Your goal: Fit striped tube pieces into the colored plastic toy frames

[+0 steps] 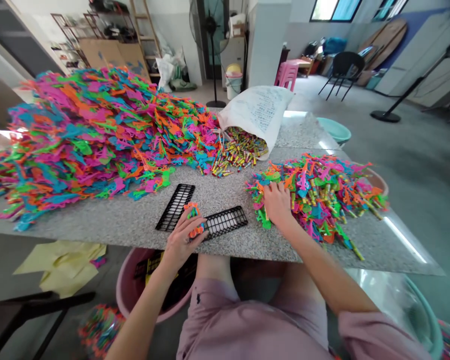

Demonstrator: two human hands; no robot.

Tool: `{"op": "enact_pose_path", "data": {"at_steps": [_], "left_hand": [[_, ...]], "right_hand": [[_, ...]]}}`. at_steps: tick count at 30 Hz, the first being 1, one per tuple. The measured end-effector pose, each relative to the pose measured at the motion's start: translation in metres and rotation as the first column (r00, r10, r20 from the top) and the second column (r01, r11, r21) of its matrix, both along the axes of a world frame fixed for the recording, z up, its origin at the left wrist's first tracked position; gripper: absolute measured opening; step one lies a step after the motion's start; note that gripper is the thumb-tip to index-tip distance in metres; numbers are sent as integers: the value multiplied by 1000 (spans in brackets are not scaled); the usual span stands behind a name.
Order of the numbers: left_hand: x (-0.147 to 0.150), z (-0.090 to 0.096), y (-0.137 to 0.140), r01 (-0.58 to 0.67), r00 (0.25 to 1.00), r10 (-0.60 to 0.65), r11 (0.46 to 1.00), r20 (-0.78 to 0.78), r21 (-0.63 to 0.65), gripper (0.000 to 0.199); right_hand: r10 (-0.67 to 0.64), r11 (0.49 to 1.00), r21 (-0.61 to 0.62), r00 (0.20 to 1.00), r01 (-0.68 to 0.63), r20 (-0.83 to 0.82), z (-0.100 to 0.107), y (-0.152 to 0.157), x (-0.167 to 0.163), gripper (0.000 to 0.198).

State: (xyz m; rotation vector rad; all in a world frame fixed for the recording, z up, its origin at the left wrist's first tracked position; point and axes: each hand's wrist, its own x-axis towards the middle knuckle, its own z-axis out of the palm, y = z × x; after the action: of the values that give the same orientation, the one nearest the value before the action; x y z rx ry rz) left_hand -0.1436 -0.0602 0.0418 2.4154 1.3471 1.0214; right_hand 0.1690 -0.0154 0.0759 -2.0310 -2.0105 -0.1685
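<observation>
My left hand [183, 236] is closed around a small bundle of plastic toy pieces [195, 220] in orange, blue and green, low over the table. Under and beside it lie two black plastic grid baskets [227, 222] with a white base showing through the mesh. My right hand [278, 204] reaches into the left side of a pile of bright plastic toys [322, 190], some with yellow candy-like tubes attached. Its fingers curl down among the pieces, and whatever they grip is hidden.
A huge heap of coloured plastic toys [97, 130] covers the table's left. Behind, a white sack [257, 115] spills small yellow wrapped tubes [236, 155]. Below the granite tabletop [135, 220] stands a pink tub [125, 285] with dark and yellow items; a green tub [427, 305] is at right.
</observation>
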Motion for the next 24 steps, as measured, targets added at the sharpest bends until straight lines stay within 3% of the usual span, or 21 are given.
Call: {"op": "enact_pose_path", "data": {"at_steps": [3,6,10,12,17,22,24], "left_hand": [[0,1,2,1,1000,-1,1000,-2,-20,30],[-2,2,3,15,1000,-15,999,-8,-36,29],[-4,5,2,11,1000,-12,999,-23,-40,29],[-4,6,0,17,999,-18,999,-28,-52,29],[-4,6,-1,28,999,-31,995,-27,-96,28],[-5,9,0,17,999,-20,994,-26,-111,27],[-6,10,0,21,999,-25,993,-29,-114,26]], "right_hand": [[88,996,-13,995,-87,52,-1,4,-4,23],[224,975,-6,974,-224,23,-12,0,-51,24],[357,894,-220,917,-391,-177,-24,3,-104,26],[378,851,-285,891,-441,-250,-27,13,-106,29],[337,829,-363,898,-426,-283,-33,58,-81,45],[350,716,-478,854,-509,-386,-41,89,-87,19],[345,703,-457,823,-545,-451,-44,85,-95,13]]}}
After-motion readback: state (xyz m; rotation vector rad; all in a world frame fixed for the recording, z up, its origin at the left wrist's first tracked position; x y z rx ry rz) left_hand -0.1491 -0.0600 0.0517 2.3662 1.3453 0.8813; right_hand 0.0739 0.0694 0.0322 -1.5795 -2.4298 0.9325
